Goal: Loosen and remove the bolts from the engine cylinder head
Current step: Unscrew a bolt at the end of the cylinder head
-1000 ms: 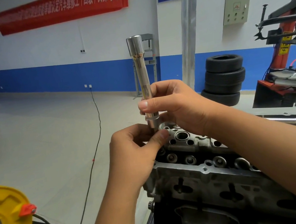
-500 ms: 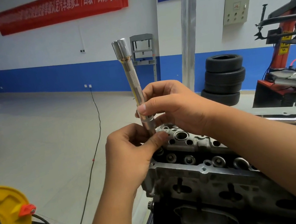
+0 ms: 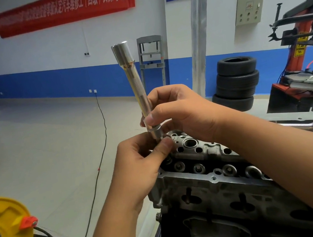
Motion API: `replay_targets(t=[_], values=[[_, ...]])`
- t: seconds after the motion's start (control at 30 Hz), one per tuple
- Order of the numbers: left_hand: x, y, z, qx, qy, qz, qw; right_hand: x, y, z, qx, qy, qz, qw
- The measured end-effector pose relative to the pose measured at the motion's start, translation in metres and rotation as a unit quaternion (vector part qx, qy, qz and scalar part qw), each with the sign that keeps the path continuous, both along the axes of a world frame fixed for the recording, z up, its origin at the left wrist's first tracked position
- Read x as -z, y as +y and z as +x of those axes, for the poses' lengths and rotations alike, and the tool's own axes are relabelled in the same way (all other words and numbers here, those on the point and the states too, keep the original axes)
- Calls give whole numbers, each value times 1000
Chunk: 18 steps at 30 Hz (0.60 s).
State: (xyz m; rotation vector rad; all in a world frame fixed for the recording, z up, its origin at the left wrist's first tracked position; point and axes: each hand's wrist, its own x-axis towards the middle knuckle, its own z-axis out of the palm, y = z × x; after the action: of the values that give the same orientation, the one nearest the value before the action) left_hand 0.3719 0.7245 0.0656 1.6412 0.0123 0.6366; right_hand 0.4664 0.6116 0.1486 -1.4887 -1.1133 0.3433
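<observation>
Above the grey cast-metal engine cylinder head, the long chromed socket extension bar now leans left from upright, so a bolt is probably being lifted free; right hand grips its lower shaft; left hand pinches something hidden at the tip; round bores in the head look empty.

Pale tiled workshop floor. Resting on it: a stack of three black tyres against the blue-banded wall; a grey steel press frame, upright near the wall; a red tyre-changing machine at far right; a thin black cable trailing from a wall socket across the tiles toward the near side.
</observation>
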Motion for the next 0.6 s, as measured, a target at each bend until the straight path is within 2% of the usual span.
replay_targets(t=[0.1, 0.37, 0.43, 0.53, 0.6], values=[[3, 6, -3, 77, 11, 6, 997, 0, 1, -1, 6, 0, 8, 1000], [0, -1, 3, -33, -1, -39, 999, -1, 1, 0, -5, 0, 9, 1000], [-1, 1, 3, -22, 0, -35, 999, 0, 1, 1, -7, 2, 12, 1000], [0, 2, 1, 53, 2, -62, 997, 0, 1, 2, -5, -4, 7, 1000], [1, 1, 2, 37, -3, -53, 998, 0, 1, 2, -6, -5, 6, 1000]])
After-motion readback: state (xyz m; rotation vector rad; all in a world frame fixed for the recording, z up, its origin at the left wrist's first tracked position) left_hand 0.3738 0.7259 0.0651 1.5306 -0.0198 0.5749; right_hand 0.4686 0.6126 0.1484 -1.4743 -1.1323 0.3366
